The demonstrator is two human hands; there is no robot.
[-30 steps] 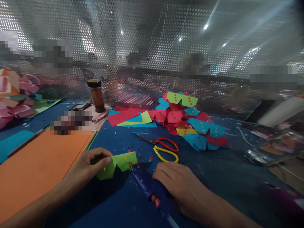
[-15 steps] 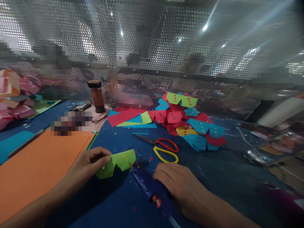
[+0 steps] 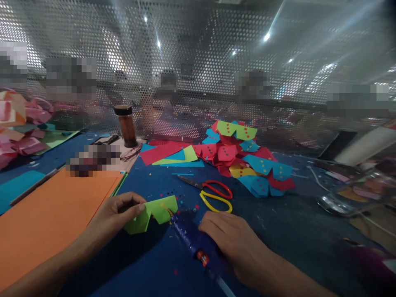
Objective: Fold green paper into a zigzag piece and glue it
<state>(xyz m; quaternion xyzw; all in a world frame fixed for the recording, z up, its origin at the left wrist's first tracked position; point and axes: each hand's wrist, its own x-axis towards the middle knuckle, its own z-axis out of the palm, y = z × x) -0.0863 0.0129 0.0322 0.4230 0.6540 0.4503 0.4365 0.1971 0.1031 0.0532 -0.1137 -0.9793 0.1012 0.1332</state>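
Observation:
My left hand pinches the left end of a folded green paper piece with a notch cut in its lower edge. In my right hand is a blue glue gun, gripped with the fingers wrapped round its handle. Its nozzle tip is at the right half of the green paper; whether it touches is hard to tell. A clear glue stick sticks out of the gun's back end. Scissors with one red and one yellow handle lie just beyond my right hand.
Folded, dotted paper pieces are heaped at the back right, beside flat coloured strips. Orange sheets lie at left. A brown jar stands at the back before a perforated metal screen. Tiny paper bits dot the blue table.
The glue gun's nozzle has shifted very slightly up and left against the green paper. Both hands keep their grips and almost the same places.

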